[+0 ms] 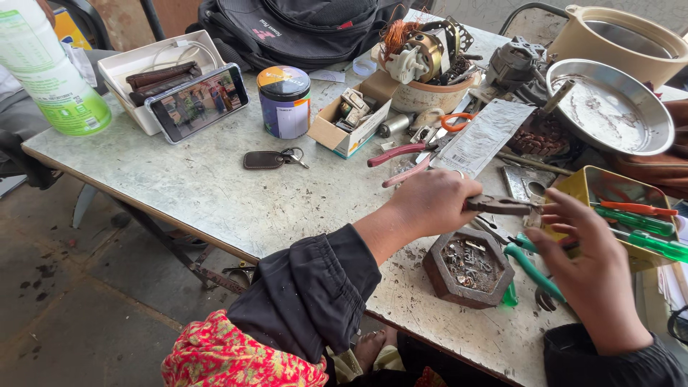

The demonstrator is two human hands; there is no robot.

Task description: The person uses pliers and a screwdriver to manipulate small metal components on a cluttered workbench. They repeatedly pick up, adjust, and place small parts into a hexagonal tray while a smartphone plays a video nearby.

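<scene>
Pliers staying level: I'm closing my left hand around them, right hand open, steadying their tip.

Soft even daylight, sharp, wide-angle edges.

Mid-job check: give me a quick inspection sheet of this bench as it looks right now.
Surface: grey worktable, scuffed and stained.
Job's things: dark pliers, jaws toward a small metal part; hexagonal wooden dish of small metal bits below.
Clutter: red-handled pliers, key fob, round tin, small cardboard box, phone, steel bowl, yellow tin with green screwdrivers.
Grippers: left hand grips the pliers; right hand open, fingers by the part.
Cables: white cable in the white tray.
Surroundings: black backpack, concrete floor.
</scene>
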